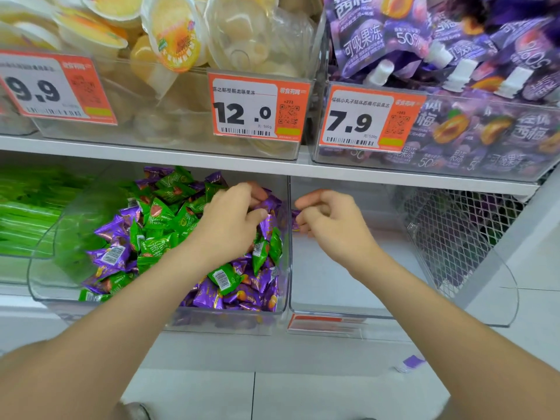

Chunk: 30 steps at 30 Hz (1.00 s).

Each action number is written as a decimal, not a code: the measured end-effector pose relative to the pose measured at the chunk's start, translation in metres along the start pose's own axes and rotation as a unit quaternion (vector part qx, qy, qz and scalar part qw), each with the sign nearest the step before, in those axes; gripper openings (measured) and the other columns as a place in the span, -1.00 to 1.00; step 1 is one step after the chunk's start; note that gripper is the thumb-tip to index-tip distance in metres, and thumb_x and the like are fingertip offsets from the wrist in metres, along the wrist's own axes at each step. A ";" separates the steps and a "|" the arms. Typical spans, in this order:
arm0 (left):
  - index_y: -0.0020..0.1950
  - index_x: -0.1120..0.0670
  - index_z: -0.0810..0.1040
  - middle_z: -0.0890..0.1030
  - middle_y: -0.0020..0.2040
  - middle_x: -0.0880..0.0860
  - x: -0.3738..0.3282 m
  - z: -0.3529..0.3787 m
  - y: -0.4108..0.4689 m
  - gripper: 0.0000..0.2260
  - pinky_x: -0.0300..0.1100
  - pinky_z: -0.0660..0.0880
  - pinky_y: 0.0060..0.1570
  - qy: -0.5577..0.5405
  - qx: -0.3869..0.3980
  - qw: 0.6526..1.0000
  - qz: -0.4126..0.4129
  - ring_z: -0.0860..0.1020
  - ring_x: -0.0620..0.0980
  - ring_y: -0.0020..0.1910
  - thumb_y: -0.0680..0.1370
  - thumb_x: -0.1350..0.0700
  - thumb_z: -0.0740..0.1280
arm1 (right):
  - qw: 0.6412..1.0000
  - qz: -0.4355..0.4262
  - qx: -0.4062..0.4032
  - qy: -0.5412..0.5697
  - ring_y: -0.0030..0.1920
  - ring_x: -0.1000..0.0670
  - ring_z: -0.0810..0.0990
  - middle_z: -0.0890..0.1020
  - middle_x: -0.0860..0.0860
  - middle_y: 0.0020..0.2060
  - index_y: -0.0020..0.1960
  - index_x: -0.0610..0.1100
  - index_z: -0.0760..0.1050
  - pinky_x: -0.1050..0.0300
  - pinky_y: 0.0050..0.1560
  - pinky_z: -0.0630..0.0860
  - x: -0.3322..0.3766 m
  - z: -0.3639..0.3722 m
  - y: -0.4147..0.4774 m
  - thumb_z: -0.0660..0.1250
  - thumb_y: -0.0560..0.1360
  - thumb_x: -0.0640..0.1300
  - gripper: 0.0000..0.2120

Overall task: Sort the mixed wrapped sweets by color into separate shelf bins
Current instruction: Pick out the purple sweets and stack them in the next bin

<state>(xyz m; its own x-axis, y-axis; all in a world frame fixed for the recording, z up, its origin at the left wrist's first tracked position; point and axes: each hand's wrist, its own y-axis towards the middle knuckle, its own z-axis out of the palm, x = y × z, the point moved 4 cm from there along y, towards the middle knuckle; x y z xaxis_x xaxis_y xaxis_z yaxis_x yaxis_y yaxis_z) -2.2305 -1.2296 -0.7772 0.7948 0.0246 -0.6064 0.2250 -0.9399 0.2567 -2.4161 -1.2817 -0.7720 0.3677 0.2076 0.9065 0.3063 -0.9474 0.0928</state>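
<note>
The left grip [233,219] curls around purple sweets [268,204] in the mixed bin [281,301]; the right grip [321,216] seems to pinch a single purple sweet [295,222] inside the neighbour bin [333,309]. If the left grip closes loosely, green sweets [169,228] can come along, or pieces fall to the floor [333,389].

White shop shelf [181,153], pale tiled floor [333,395], wire mesh side panel [454,225]

Green and purple wrapped sweets [157,237] with white barcode patches in a clear bin [45,262], orange-and-white price tags [257,107] with black numerals, purple pouches [424,40] with white caps, pale yellow jelly cups [175,34], bright green packets [27,207], white shelf [181,156], silver mesh [454,225]
</note>
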 end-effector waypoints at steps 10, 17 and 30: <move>0.14 -0.10 0.64 0.73 0.02 -0.02 -0.006 -0.021 -0.039 -0.90 0.04 0.64 0.15 -0.317 -0.014 0.941 -0.119 0.70 -0.02 0.04 0.63 0.00 0.43 | 0.966 -0.218 0.094 -0.103 0.04 0.13 0.69 0.73 0.14 0.00 0.23 -0.02 0.59 -0.08 0.14 0.60 0.016 0.022 -0.015 0.51 0.53 -0.06 -0.70; 0.25 -0.15 0.63 0.64 0.04 -0.01 -0.014 -0.029 -0.042 -0.69 0.05 0.67 -0.05 -0.321 0.004 0.944 -0.078 0.68 -0.03 -0.17 0.53 0.04 0.54 | 0.988 -0.078 0.065 0.114 -0.21 -0.17 0.69 0.72 -0.23 -0.17 0.13 -0.09 0.58 -0.06 -0.18 0.52 0.016 0.007 -0.009 0.41 0.55 -0.16 -0.83; 0.31 -0.17 0.52 0.31 0.12 -0.02 -0.041 -0.018 -0.054 -0.74 -0.26 0.41 0.01 -0.042 0.025 0.986 0.160 0.45 -0.12 -0.01 0.70 0.13 0.23 | 0.920 0.103 0.331 0.184 -0.26 -0.06 0.08 0.37 -0.08 -0.23 0.14 -0.22 0.58 0.06 -0.28 0.01 0.006 -0.004 -0.022 0.22 0.62 -0.23 -0.80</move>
<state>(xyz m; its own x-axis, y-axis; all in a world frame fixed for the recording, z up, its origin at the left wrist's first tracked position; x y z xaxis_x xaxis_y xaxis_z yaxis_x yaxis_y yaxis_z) -2.2654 -1.1743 -0.7525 0.7709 -0.3016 -0.5610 -0.0593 -0.9109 0.4083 -2.4245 -1.2609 -0.7671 0.1937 -0.1712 0.9660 0.7752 -0.5768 -0.2576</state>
